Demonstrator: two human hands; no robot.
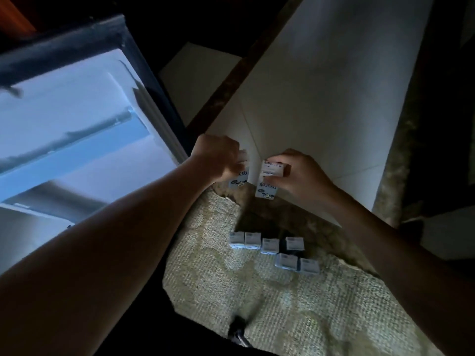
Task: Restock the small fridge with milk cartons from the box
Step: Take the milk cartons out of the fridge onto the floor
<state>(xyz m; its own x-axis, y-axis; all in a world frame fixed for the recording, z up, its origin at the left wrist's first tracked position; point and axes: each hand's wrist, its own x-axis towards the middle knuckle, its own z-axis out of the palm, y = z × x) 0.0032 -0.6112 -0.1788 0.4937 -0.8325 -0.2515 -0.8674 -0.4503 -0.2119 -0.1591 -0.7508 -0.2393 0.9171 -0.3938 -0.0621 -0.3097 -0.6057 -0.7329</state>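
While each hand grips a carton, left hand [218, 160], right hand [298, 176], six cartons [272, 249] on rug [231, 299]

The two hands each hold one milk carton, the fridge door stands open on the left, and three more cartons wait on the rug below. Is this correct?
Not quite: the head view shows six cartons on the rug, not three. The rest holds: the left hand and the right hand each hold one milk carton, and the fridge door stands open on the left.
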